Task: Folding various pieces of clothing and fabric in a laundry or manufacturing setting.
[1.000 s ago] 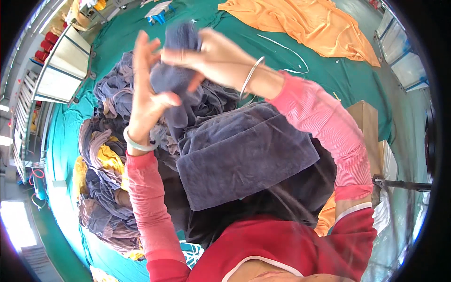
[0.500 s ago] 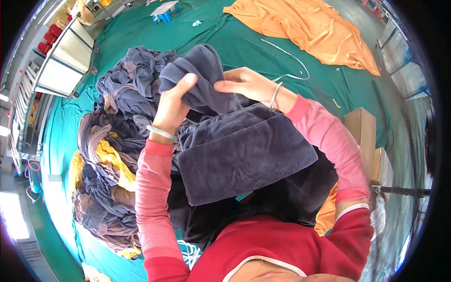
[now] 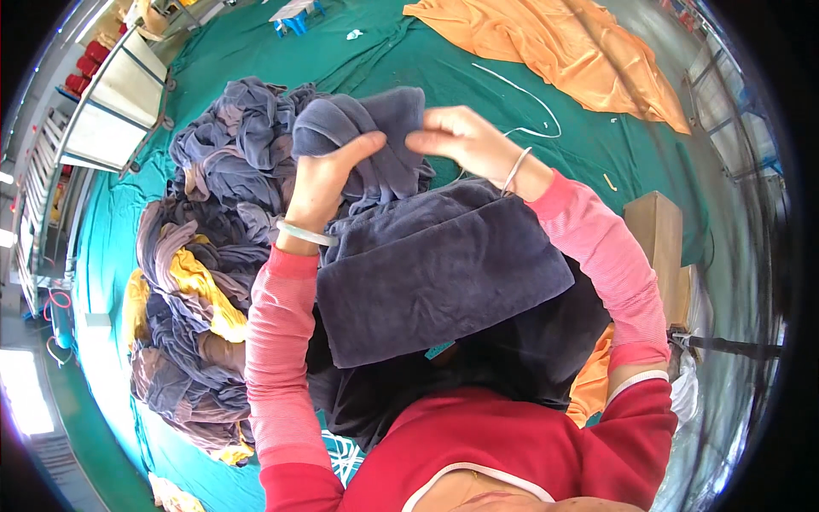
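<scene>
A dark grey-blue plush towel (image 3: 363,119) is held up at arm's length, partly bunched. My left hand (image 3: 328,175) grips its lower left side, thumb on top and fingers hidden behind the cloth. At its right edge, my right hand (image 3: 465,145) pinches the towel between thumb and fingers. Across my lap lies a flat spread of the same grey plush cloth (image 3: 448,286), with a straight front edge. Whether the raised part and this flat part are one piece, I cannot tell.
To the left is a large heap of crumpled grey, brownish and yellow cloth (image 3: 209,294). Green sheeting (image 3: 358,64) covers the floor. Orange cloth (image 3: 546,51) lies far right, near a white cord (image 3: 529,94). A cardboard box (image 3: 653,226) stands by my right arm.
My left hand has shifted slightly right along the towel. My right hand has moved right and a little up, drawing the towel's right edge out into a straighter corner.
</scene>
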Available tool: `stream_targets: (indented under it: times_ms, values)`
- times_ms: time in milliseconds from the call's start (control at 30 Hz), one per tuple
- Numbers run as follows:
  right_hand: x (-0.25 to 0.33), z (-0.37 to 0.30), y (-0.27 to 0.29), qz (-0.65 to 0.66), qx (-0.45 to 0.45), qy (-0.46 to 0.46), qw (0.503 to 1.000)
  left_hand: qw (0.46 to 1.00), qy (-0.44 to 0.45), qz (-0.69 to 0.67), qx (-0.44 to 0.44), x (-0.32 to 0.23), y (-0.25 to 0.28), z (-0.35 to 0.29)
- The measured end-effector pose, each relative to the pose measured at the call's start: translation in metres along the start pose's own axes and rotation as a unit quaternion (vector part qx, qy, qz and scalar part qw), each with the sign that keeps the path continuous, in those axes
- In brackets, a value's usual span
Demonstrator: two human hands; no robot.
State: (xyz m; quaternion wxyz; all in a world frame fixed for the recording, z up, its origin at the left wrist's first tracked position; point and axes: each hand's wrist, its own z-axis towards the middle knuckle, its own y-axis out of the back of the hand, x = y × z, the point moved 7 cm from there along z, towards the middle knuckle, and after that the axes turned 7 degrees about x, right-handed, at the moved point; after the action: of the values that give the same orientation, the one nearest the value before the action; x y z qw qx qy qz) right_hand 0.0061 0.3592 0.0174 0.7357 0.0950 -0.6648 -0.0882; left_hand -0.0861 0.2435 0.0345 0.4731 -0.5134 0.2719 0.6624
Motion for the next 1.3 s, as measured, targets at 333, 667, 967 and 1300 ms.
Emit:
stream_targets:
  times_ms: [333, 667, 967, 1300]
  values:
    - [0.031, -0.067, 0.096, 0.285, -0.277, 0.172, 0.901, 0.903, 0.016, 0.324, -0.282, -0.018, 0.126, -0.019]
    - [0.007, -0.092, 0.133, 0.33, -0.308, 0.175, 0.875, 0.974, 0.125, -0.169, -0.08, 0.007, 0.085, -0.015]
    - [-0.002, -0.116, 0.143, 0.262, -0.355, 0.139, 0.887, 0.957, -0.071, 0.03, -0.28, -0.037, 0.09, -0.036]
    - [0.031, -0.186, 0.132, 0.273, -0.335, 0.293, 0.853, 0.975, -0.137, 0.111, -0.136, -0.096, 0.041, -0.099]
